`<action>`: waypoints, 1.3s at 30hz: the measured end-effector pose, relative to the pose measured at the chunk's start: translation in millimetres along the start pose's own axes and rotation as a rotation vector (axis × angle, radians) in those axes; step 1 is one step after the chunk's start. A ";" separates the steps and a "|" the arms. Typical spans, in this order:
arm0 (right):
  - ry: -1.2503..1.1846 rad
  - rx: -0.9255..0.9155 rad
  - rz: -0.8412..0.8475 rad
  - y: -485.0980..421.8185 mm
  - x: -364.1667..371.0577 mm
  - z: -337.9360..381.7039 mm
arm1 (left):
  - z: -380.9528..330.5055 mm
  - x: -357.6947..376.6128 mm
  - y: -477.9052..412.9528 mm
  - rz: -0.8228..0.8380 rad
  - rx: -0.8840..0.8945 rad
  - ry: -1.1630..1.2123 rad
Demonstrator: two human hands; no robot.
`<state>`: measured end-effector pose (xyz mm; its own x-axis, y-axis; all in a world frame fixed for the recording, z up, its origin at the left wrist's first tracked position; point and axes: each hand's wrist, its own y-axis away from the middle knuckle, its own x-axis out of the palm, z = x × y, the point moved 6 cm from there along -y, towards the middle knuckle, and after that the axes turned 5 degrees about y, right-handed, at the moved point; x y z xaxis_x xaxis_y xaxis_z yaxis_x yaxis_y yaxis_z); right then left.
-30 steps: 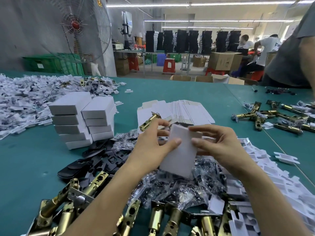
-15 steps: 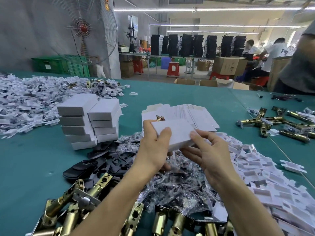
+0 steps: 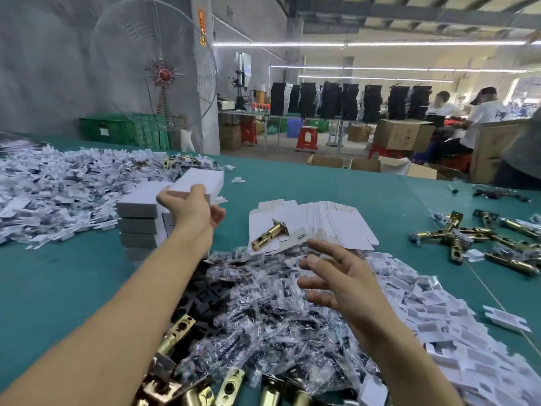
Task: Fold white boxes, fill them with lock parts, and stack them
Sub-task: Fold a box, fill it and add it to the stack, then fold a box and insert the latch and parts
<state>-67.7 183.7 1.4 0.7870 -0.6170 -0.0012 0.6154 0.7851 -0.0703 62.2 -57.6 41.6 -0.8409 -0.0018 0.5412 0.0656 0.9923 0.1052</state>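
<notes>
1. Half a second ago both hands held the white box point(image 3: 205, 178) in front of the person. Now the left hand point(image 3: 191, 209) alone has carried it out to the left, and the right hand point(image 3: 342, 279) has let go.
2. The left hand grips the near end of the white box, with its fingers curled round the edge.
3. The closed box sits right over the stack of white boxes point(image 3: 136, 218) on the left side of the green table point(image 3: 58, 288). I cannot tell if it touches the stack yet.
4. The right hand hangs over the pile of clear little bags point(image 3: 263, 303). Its fingers are spread apart and it holds nothing.
5. Behind the bags lies a fan of flat boxes point(image 3: 336, 227) that are not folded yet. One gold latch point(image 3: 268, 234) lies on top of them.
6. More gold latches point(image 3: 231, 386) lie close to the person at the near edge. Another bunch of latches point(image 3: 483, 241) lies far off to the right.
7. A big heap of white paper bits point(image 3: 44, 183) covers the left of the table. A second heap of white cards point(image 3: 439, 317) lies just right of the bags.
</notes>
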 end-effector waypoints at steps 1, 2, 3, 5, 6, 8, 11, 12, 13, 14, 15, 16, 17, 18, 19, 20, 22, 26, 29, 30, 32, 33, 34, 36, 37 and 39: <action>0.005 0.002 0.012 -0.2 0.6 -1.0 | 0.1 -3.4 -5.2 -0.014 -0.020 0.008; 0.010 0.007 0.022 -0.5 1.1 -2.2 | 1.1 -6.7 -8.9 -0.023 -0.032 0.011; 0.015 0.012 0.031 -0.7 1.1 -3.5 | 2.9 -10.5 -10.4 -0.035 -0.035 0.010; 0.019 0.016 0.045 -0.7 1.1 -4.3 | 9.0 -19.6 -10.6 -0.061 -0.001 -0.002; 0.021 0.016 0.048 -1.0 0.9 -4.3 | 11.9 -24.4 -10.2 -0.080 0.033 -0.008; 0.019 0.017 0.049 -1.6 -0.6 -4.6 | 16.8 -33.1 -10.1 -0.137 0.094 -0.011; 0.018 0.022 0.046 -2.1 -2.2 -5.1 | 20.3 -39.2 -13.5 -0.208 0.149 -0.029; 0.021 0.024 0.044 -2.5 -2.4 -5.6 | 20.2 -38.7 -15.3 -0.221 0.168 -0.034; 0.025 0.027 0.043 -2.5 -2.8 -6.2 | 19.1 -37.5 -16.5 -0.227 0.189 -0.034; 0.031 0.031 0.044 -2.7 -2.9 -6.8 | 17.4 -35.8 -17.1 -0.224 0.209 -0.029; 0.038 0.037 0.045 -3.0 -3.3 -7.7 | 15.7 -34.0 -17.2 -0.216 0.224 -0.020; 0.047 0.043 0.047 -3.4 -3.9 -8.7 | 14.3 -32.3 -17.0 -0.203 0.240 -0.012; 0.063 0.051 0.048 -3.8 -4.7 -9.9 | 13.5 -31.0 -15.8 -0.182 0.269 -0.013; 0.084 0.061 0.044 -4.0 -5.5 -11.3 | 12.9 -30.3 -13.7 -0.154 0.321 -0.035; 0.108 0.072 0.036 -4.1 -6.6 -13.1 | 12.6 -29.5 -10.6 -0.124 0.402 -0.090; 0.131 0.082 0.025 -4.4 -7.8 -14.9 | 12.6 -27.6 -6.1 -0.086 0.503 -0.182; 0.185 0.102 0.003 -4.5 -10.5 -19.3 | 18.8 -16.4 4.3 0.048 0.659 -0.432; 0.347 0.124 0.021 -4.1 -11.8 -28.7 | 60.2 25.2 14.2 0.466 0.629 -0.912; 0.390 0.139 0.052 -4.7 -9.8 -34.2 | 85.2 51.5 17.1 0.596 0.638 -1.163; 0.394 0.143 0.058 -5.3 -9.3 -35.7 | 91.8 58.0 15.0 0.600 0.614 -1.229; 0.399 0.150 0.059 -6.3 -8.7 -38.6 | 106.4 66.9 8.7 0.616 0.533 -1.371; 0.402 0.150 0.056 -6.6 -8.7 -39.6 | 114.5 69.2 6.0 0.632 0.489 -1.445; 0.408 0.147 0.051 -6.6 -8.9 -40.2 | 121.0 70.2 5.2 0.640 0.467 -1.502; 0.429 0.137 0.049 -5.9 -9.0 -40.4 | 130.3 69.8 6.2 0.626 0.488 -1.535; 0.438 0.131 0.050 -5.7 -9.0 -39.9 | 134.0 69.0 6.3 0.609 0.511 -1.527; 0.457 0.119 0.048 -5.4 -9.5 -39.8 | 138.8 66.1 7.4 0.588 0.550 -1.502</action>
<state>-80.3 183.2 -37.9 0.7308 -0.5200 -0.4423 0.6008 0.7975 0.0550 -67.4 -33.1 -37.7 -0.5230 0.1434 -0.8402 0.6208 0.7395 -0.2602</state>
